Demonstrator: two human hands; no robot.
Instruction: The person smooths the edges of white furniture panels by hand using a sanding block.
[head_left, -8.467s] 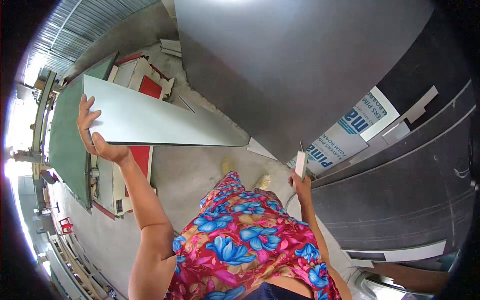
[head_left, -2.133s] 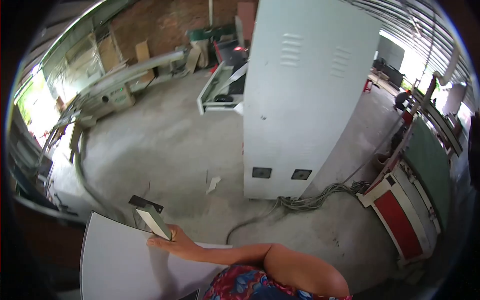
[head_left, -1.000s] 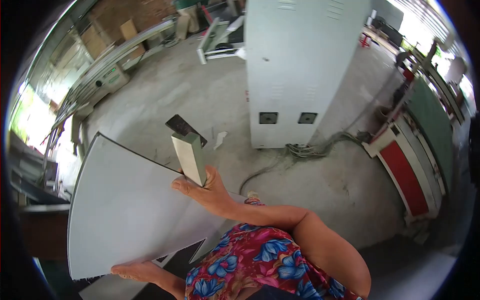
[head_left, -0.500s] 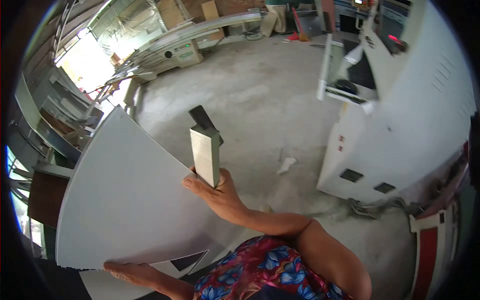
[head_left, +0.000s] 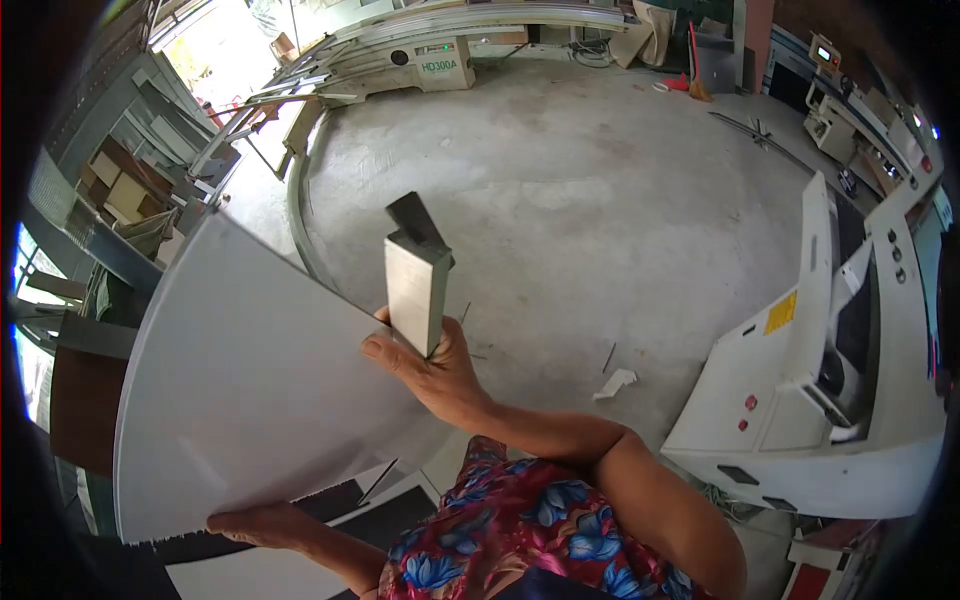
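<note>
A large light-grey panel (head_left: 250,370) with a curved left side is tilted in front of me. My left hand (head_left: 262,524) grips its lower edge, where the rim looks rough and chipped. My right hand (head_left: 435,375) is closed around a pale rectangular block (head_left: 415,295) held upright at the panel's right edge. A thin dark flat piece (head_left: 415,218) sticks up from the block's top; how it is attached cannot be seen. The thumb of that hand lies against the panel's face, and its other fingers are partly hidden.
A white machine (head_left: 760,400) stands at the right. A long machine marked HD300A (head_left: 435,65) runs along the back. A white scrap (head_left: 615,384) lies on the concrete floor (head_left: 520,220). Boards (head_left: 130,185) lean at the left, and a broom (head_left: 697,75) stands behind.
My viewpoint has turned and moved, so the floor, back machine and white machine appear farther right. Both hands keep hold of the panel and block, nearly unchanged in view.
</note>
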